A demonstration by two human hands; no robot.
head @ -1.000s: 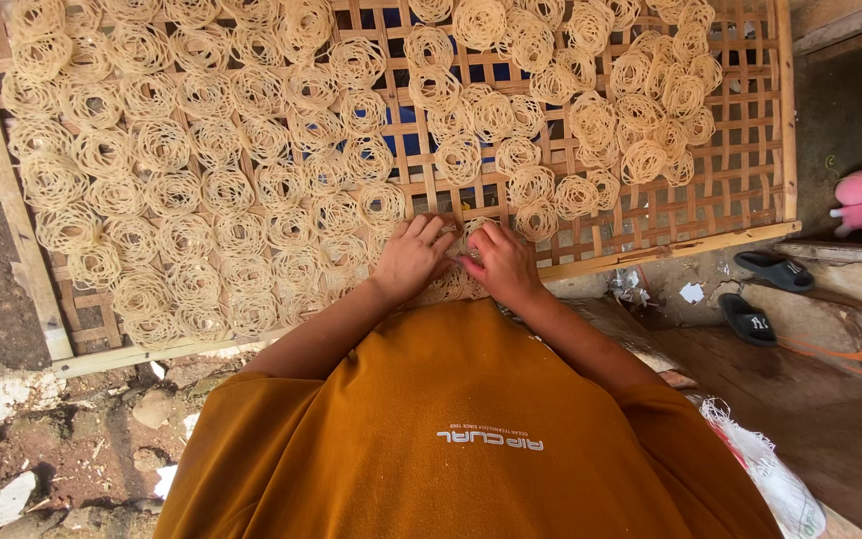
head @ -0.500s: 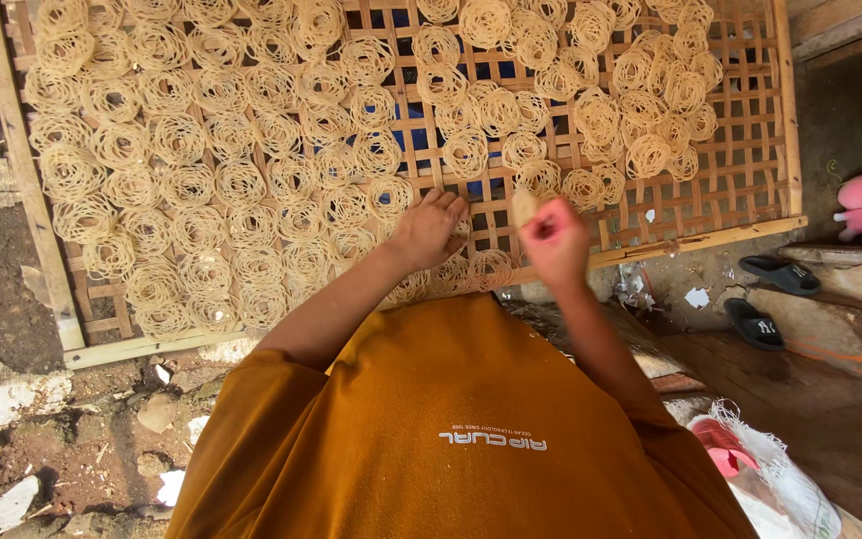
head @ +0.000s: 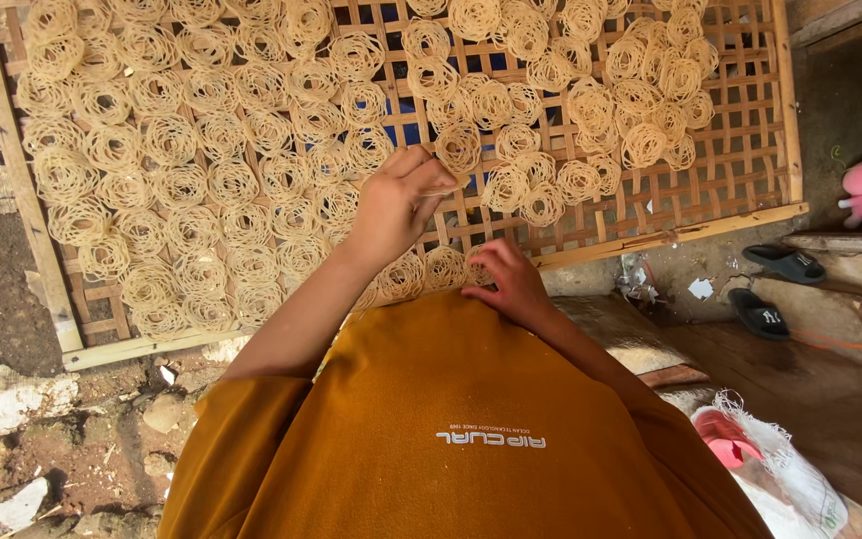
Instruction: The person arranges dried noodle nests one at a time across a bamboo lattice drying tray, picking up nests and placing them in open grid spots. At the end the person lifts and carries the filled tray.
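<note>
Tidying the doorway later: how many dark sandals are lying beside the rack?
2: one sandal lies just below the bamboo rack's right corner, the other sandal slightly nearer, beside it. More may be hidden off-frame.

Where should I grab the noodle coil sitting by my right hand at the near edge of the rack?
Pinch the noodle coil by its outer rim, coming from above on the near side with the right hand. It lies flat on the bamboo rack, and looks thin and lacy, so it would probably crack if squeezed across the middle.

Bamboo lattice rack [head: 650, 215] (wood-framed) under pale noodle coils [head: 182, 185].
</note>
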